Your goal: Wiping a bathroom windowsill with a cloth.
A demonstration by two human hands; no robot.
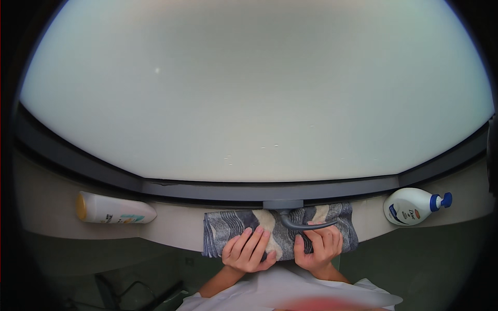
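towel (228, 228): wavy-striped folded fabric | left hand (248, 251): fingers extended on it | right hand (322, 245): fingers bent, grip unclear

large pale pane (249, 103) fills the upper view, softly lit, small bright spot (157, 70) upper left, few droplet-like marks (276, 145) low down. grey frame (202, 192) along its bottom, lever handle (301, 227) near centre. pale sill (179, 223) beneath. area below is dim, lower left murky.

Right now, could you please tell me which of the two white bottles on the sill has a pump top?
The bottle at the far right: it has a blue pump, while the bottle at the far left has a yellow cap.
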